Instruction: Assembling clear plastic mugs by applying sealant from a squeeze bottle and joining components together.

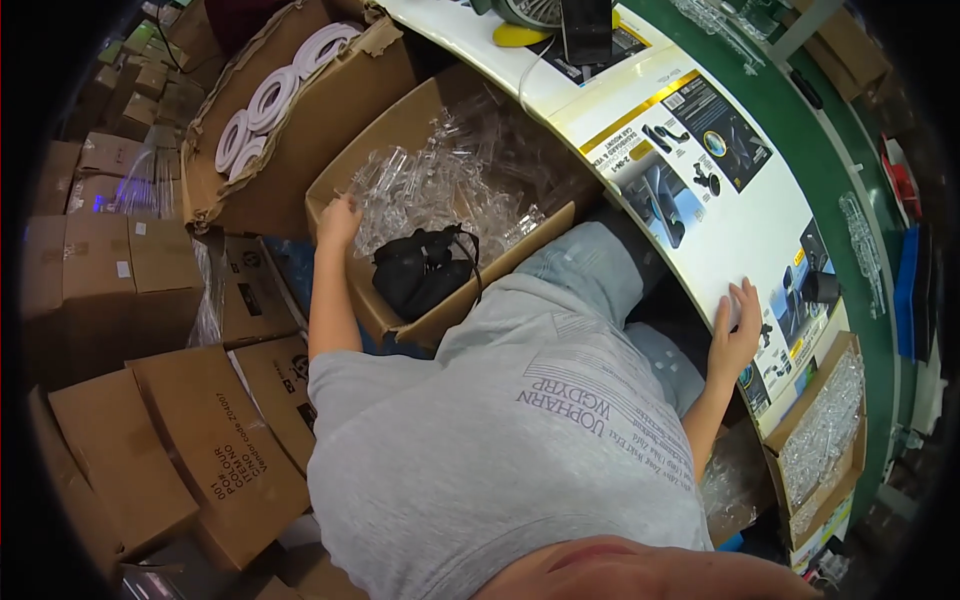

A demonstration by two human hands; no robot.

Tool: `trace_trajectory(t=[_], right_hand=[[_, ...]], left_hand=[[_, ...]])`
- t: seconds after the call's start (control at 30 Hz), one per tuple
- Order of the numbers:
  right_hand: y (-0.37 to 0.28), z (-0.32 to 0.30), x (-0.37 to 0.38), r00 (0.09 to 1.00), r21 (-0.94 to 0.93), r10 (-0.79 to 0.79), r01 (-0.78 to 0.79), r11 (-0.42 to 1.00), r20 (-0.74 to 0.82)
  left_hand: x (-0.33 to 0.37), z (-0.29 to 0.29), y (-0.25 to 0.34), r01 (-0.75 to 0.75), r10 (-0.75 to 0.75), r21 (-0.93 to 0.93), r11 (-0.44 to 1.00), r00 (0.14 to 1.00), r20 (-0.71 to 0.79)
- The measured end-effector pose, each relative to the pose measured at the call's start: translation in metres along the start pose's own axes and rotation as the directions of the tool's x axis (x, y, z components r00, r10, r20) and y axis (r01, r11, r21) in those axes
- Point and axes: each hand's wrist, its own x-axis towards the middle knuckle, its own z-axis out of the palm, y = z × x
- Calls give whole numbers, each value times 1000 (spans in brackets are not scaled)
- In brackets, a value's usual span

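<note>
At the left rim of an open cardboard box, my left hand has its fingers curled over the edge, close to the plastic parts inside. Many clear plastic pieces lie heaped in this box. A black bag with a strap rests on top of them at the near end. My right hand lies on the edge of the work table, holding nothing, with its fingers spread over the printed white sheet that covers the tabletop.
Another carton with white coiled rings stands beyond the box. Stacked brown cartons fill the left side. A tray of clear parts sits by the table's right end. A green conveyor surface runs behind the table, and a small fan stands at the top.
</note>
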Motion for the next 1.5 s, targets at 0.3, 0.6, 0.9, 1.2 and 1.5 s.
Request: trace_trajectory(t=[0.3,0.6,0.9,1.2,1.5], right_hand=[[-1,2,-1,999,31,44,-44,999,-4],[-4,4,-2,998,3,52,-52,999,-18],[-5,4,1,997,-13,68,-68,998,-42],[-9,4,2,995,8,86,-85,996,-41],[-4,-3,0,998,14,68,-68,998,-12]], left_hand=[[6,-2,19,-44,54,117,992,995,-84],[44,7,20,182,-211,282,942,975,75],[61,48,18,63,-157,275,959,929,335],[96,85,-11,173,-198,99,980,910,365],[54,45,2,56,-46,-115,992,995,93]])
